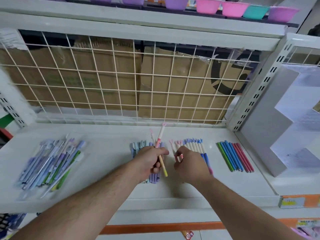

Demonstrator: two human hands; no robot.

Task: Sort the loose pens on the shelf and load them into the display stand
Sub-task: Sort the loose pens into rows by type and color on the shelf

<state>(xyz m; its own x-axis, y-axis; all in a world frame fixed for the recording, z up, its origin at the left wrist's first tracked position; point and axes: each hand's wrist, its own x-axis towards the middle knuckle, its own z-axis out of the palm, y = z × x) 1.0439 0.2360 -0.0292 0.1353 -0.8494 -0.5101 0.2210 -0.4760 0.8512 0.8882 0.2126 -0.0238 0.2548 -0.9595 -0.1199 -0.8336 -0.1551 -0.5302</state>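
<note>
My left hand [152, 160] grips a pink, white and yellow pen [160, 139] with a forked top, held tilted over a group of lilac and pale blue pens [138, 147] on the white shelf [107, 163]. My right hand [188, 161] hovers with curled fingers over a row of white-topped pens [195, 146] with blue and pink tips; whether it pinches one I cannot tell. A mixed loose pile of pens [52, 163] lies at the left. A sorted row of green, blue and red pens [233, 155] lies at the right. The stepped grey display stand [270, 122] stands at the far right.
A white wire grid [121, 80] backs the shelf, with cardboard boxes [173, 87] behind it. Coloured plastic bowls [232, 8] sit on the shelf above. Orange price labels [292, 201] run along the front edge at the right.
</note>
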